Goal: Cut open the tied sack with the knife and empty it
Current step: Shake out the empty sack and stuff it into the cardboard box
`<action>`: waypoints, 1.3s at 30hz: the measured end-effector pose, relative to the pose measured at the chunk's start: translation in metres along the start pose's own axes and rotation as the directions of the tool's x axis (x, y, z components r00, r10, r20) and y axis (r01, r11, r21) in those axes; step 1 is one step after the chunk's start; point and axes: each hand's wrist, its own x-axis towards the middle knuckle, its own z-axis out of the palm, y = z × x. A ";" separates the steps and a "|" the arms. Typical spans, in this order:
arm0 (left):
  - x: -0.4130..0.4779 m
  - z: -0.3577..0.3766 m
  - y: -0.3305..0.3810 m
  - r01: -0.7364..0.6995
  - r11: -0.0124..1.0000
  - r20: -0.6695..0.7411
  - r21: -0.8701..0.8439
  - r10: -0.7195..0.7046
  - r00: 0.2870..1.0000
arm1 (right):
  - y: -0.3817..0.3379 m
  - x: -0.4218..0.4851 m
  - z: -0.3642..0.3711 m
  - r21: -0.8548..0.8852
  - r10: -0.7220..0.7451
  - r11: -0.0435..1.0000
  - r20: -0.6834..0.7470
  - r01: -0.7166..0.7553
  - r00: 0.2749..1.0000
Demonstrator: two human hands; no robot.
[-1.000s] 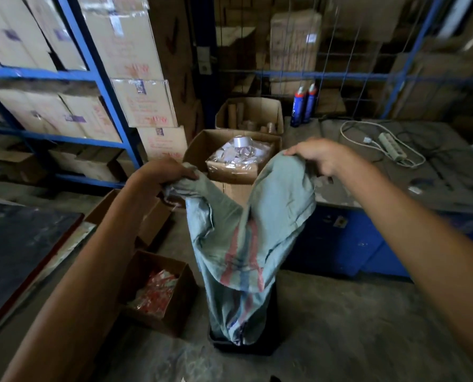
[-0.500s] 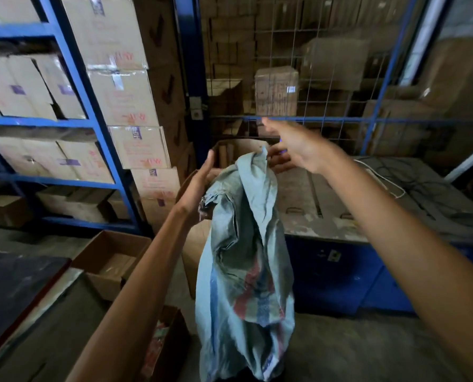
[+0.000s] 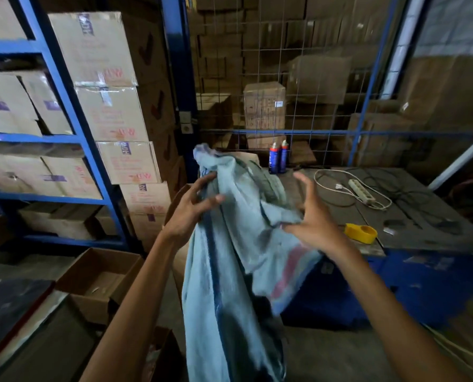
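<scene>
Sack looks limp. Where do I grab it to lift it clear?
Best grip: the bunched top end of the sack, taken from above. The cloth gathers thick there and the rest hangs long and slack below, so it should hang straight. The left hand holds just under it.

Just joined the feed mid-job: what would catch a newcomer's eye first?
A limp pale-blue sack hangs mid-frame, gripped by the left hand with the right hand at its other edge. Taped cardboard boxes fill the blue racking at left; a yellow roll lies on the grey workbench at right.
</scene>
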 end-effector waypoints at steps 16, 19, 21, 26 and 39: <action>-0.003 0.056 0.018 -0.185 0.982 -0.196 -0.049 0.172 0.965 | -0.011 -0.019 -0.042 0.375 -0.162 0.918 0.055 0.130 0.985; -0.002 0.074 0.034 -0.156 0.962 -0.158 -0.222 0.122 0.980 | 0.022 -0.032 -0.002 0.390 0.005 0.915 0.257 -0.108 0.966; 0.005 0.093 0.043 -0.127 0.967 -0.041 -0.221 0.120 0.992 | 0.028 -0.028 0.031 0.502 0.062 0.849 0.216 -0.166 0.974; 0.008 0.054 0.046 -0.202 0.979 -0.027 0.030 0.202 0.979 | 0.021 -0.009 0.035 0.726 0.306 0.654 0.002 -0.212 0.952; -0.031 0.148 -0.037 0.280 0.929 0.065 -0.242 -0.273 0.960 | -0.061 0.024 0.007 0.344 -0.084 0.939 0.200 0.010 0.976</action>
